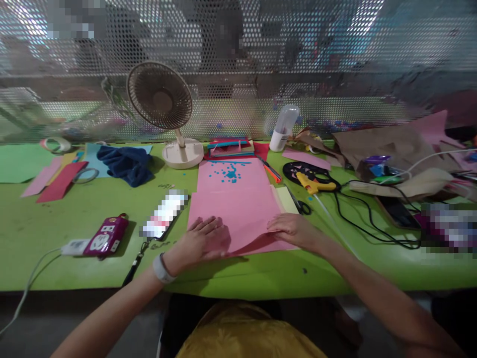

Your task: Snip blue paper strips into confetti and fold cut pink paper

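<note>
A pink paper sheet (242,214) lies in front of me on the green table, its near edge bowed up off the surface. My left hand (201,236) rests on its lower left part, fingers stretched out. At the lower right edge, my right hand (294,229) pinches the sheet, with the thumb hidden from sight. Farther back, more pink paper carries small blue paper bits (231,173). Beside my right hand are a pale yellow paper (286,200) and scissors with black handles (305,207). An orange cutter (274,173) lies at the pink paper's far right corner.
A fan (182,155) and a white-based bottle (276,140) stand along the perforated metal screen (231,64). Left are a phone (165,214), a purple power strip (107,236) and a dark blue cloth (126,164). Right are a yellow glue gun (316,185), cords and brown paper (372,144).
</note>
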`<state>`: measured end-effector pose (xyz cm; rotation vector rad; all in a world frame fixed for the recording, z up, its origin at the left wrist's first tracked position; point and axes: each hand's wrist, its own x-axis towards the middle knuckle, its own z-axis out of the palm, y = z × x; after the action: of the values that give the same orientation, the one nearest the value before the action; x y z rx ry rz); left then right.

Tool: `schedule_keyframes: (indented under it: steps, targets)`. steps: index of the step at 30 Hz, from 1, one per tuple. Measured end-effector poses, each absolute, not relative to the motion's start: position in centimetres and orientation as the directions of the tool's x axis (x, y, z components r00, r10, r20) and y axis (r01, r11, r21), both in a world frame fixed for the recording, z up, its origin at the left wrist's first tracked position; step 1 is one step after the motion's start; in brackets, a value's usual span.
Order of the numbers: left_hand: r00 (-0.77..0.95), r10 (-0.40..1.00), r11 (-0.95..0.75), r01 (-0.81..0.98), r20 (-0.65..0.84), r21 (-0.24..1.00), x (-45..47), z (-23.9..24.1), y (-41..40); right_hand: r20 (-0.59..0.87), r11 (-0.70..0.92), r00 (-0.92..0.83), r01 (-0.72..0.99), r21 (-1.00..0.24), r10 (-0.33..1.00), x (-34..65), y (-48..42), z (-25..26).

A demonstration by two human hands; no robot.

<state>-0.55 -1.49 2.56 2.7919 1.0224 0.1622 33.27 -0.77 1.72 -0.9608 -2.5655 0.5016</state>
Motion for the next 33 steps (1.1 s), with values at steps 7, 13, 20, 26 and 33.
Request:
schedule_keyframes:
  steps: [7, 13, 20, 26, 33]
  targets:
    - [0.745, 0.654, -0.733, 0.581, 0.131, 0.354, 2.1, 3.5, -1.8, 0.212, 0.584, -0.629, 0.471, -0.661, 0.748, 32.5, -1.3, 4.0]
    - [0.603, 0.783, -0.552, 0.560, 0.153, 0.618, 1.8, 2.3, -1.2, 0.024, 0.296, -0.438, 0.567, -0.769, 0.899, 33.2, -0.6, 4.2]
    - [0.498, 0.866, -0.394, 0.628, 0.043, 0.672, 1.7, 2.9, -1.1, 0.063, 0.212, -0.240, 0.669, -0.713, 0.969, 31.2, 1.5, 2.0]
    - [0.720, 0.662, -0.730, 0.555, 0.208, 0.399, 2.5, 5.5, 0.2, 0.069, 0.328, -0.353, 0.756, -0.567, 0.933, 29.3, 3.1, 2.0]
    - [0.846, 0.532, -0.809, 0.508, 0.003, 0.295, 2.4, 2.6, 1.0, 0.251, 0.473, -0.405, 0.801, -0.366, 0.879, 27.4, 2.9, 2.6]
